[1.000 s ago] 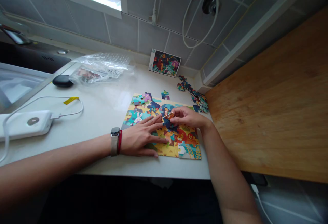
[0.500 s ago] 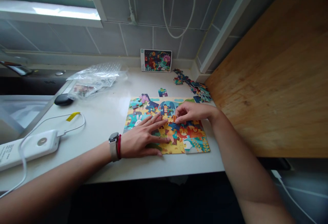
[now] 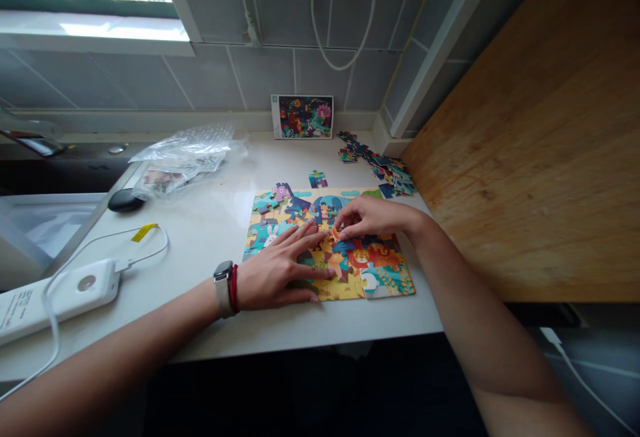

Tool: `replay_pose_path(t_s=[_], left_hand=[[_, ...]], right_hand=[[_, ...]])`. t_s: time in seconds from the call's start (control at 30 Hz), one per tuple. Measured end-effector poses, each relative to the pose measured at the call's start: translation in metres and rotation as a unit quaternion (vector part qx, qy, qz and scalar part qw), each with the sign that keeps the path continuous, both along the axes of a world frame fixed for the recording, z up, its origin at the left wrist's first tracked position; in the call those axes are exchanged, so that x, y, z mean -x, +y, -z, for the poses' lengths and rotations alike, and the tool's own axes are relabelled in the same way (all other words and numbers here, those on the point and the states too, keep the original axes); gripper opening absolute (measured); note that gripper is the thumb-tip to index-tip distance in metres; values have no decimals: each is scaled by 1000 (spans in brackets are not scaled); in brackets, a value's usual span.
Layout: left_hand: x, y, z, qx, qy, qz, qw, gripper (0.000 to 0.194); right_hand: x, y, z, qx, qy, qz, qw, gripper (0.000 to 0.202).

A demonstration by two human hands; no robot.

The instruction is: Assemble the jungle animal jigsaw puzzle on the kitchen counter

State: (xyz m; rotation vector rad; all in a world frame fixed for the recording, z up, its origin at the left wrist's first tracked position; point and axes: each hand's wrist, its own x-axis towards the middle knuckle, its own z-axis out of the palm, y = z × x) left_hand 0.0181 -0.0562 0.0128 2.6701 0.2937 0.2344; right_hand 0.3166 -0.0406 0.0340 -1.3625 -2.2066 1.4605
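A colourful animal jigsaw puzzle point(image 3: 387, 280) lies on the white counter point(image 3: 215, 333). My left hand point(image 3: 283, 267) rests flat on its left and middle part, fingers spread. Above the puzzle's centre, my right hand point(image 3: 367, 217) pinches a small orange puzzle piece point(image 3: 335, 233) between thumb and fingers, close to the left fingertips. Some loose pieces point(image 3: 267, 201) lie on the puzzle's upper left corner, among them a purple piece point(image 3: 282, 191). One green and purple piece point(image 3: 317, 179) sits just behind the puzzle. My left hand covers part of the picture.
A picture card point(image 3: 303, 117) leans on the back wall. Dark puzzle pieces point(image 3: 395, 173) are heaped at the back right, beside a wooden panel point(image 3: 525, 157). To the left are plastic bags point(image 3: 195, 150), a black mouse-like object point(image 3: 125, 201) and a white power bank point(image 3: 75, 290) with a cable.
My right hand has shifted slightly left with the orange piece, which now shows tilted at its fingertips. My left hand stays in place. The view has moved a little.
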Motion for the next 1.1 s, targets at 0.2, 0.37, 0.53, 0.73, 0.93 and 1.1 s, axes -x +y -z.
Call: replay_pose_path(t_s=[0.2, 0.37, 0.53, 0.73, 0.93, 1.1], left_hand=[[1, 0, 0, 7, 2, -5, 1000, 46], [0, 0, -2, 7, 2, -3, 1000, 46], [0, 0, -3, 3, -9, -7, 1000, 47], [0, 0, -3, -2, -4, -4, 1000, 47], [1, 1, -3, -14, 3, 20, 1000, 51], [-1, 1, -6, -10, 3, 46, 999, 47]], right_hand=[[0, 1, -3, -50, 16, -53, 997, 31], [7, -1, -4, -90, 11, -68, 994, 26], [13, -3, -2, -96, -13, -24, 995, 30], [18, -4, -3, -106, -29, -40, 993, 24], [21, -8, -7, -144, -57, -60, 986, 30], [23, -9, -7, -137, -80, -32, 987, 33]])
